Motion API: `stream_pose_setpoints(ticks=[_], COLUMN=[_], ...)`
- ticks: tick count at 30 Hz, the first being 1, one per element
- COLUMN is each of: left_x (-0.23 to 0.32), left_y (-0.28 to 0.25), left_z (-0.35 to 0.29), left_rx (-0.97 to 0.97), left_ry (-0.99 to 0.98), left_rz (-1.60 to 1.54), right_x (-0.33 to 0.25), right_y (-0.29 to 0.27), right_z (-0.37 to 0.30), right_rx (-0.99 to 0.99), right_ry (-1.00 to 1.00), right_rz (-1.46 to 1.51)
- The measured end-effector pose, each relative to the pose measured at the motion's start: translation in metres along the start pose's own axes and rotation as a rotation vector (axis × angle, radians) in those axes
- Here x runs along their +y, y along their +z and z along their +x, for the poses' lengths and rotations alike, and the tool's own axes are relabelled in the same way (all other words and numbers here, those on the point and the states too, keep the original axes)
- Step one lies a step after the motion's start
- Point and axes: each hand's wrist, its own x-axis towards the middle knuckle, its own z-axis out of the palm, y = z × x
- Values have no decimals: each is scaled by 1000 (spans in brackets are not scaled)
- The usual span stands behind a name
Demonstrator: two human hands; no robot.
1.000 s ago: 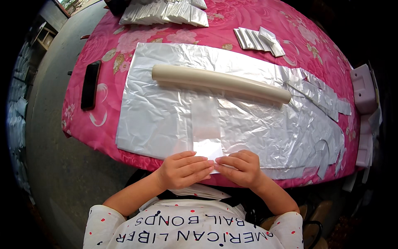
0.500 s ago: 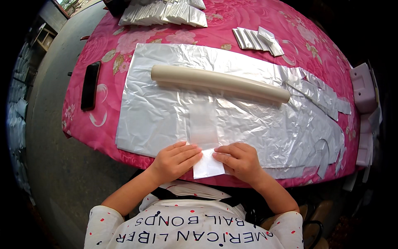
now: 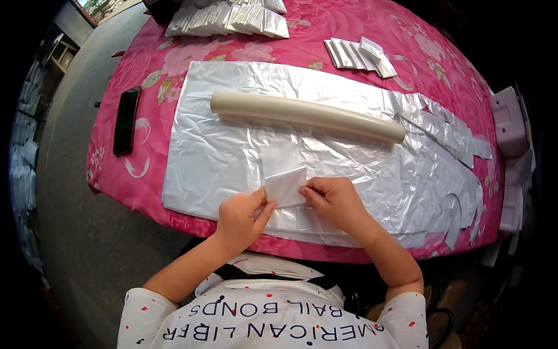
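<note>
A folded piece of thin whitish plastic film [image 3: 286, 187] is lifted a little above a wide spread of shiny plastic sheets [image 3: 203, 168]. My left hand [image 3: 241, 216] pinches its lower left side between thumb and fingers. At its right edge, the thumb and fingertips of my right hand [image 3: 334, 199] close on the same piece. Beyond both hands, a long cream-coloured tube [image 3: 308, 118] lies slantwise across the sheets, touched by neither hand.
Folded film packets lie in a large row [image 3: 226, 18] at the far left and a smaller row [image 3: 356, 56] at the far right. A black phone [image 3: 127, 121] rests on the pink floral tablecloth [image 3: 157, 110]. Pale moulded containers [image 3: 510, 122] stand past the right edge.
Both hands have moved away from me, carrying the film off the near edge. The film is now folded over and raised, pinched at both sides, where before it lay flat under my fingers.
</note>
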Motion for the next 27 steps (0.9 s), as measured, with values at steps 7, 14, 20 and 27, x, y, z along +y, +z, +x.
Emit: stream_pose_setpoints(ticks=[7,14,20,27], left_x=[9,5,6,-1], left_y=[-9,-13,-14,-10], left_z=[18,25,14,0], left_rx=[-50,-85,-2,72], left_ry=[-277,-362,-215,262], left_rz=[-127,-183,-155,61], right_x=[-12,-11,-16,-13], right_y=[-1,-7,-8,-8], right_z=[24,35,34,36], right_rx=[-64,-183,-197,-207], right_ry=[30,152,202,241], right_rz=[-270,-133,-130,-19])
